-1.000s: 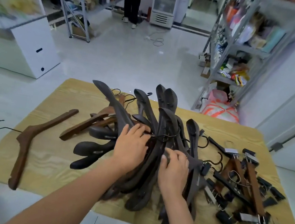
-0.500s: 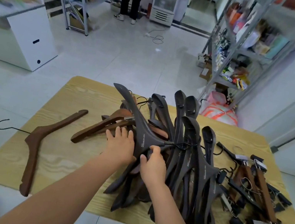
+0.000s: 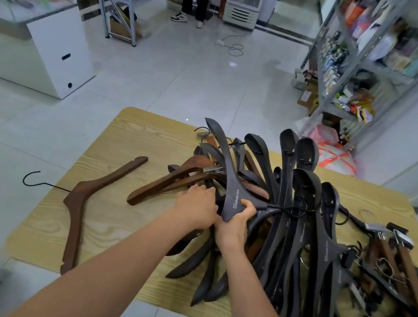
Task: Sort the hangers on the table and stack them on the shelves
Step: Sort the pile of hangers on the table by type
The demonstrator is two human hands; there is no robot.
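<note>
At a wooden table (image 3: 127, 142) piled with hangers, a person's right hand (image 3: 232, 227) grips a dark hanger (image 3: 229, 178) by its neck while the left hand (image 3: 198, 207) lies flat on the heap, sorting under way; freeing its snagged hook likely comes next.

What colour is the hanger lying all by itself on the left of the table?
Reddish-brown wood hanger with a black metal hook, seen in the head view.

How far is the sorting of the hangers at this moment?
Early stage. Done: only one brown hanger lies apart on the table. In hand: the right hand grips a dark hanger; the left hand rests in the pile. Left: the dark pile and the clip hangers.
</note>
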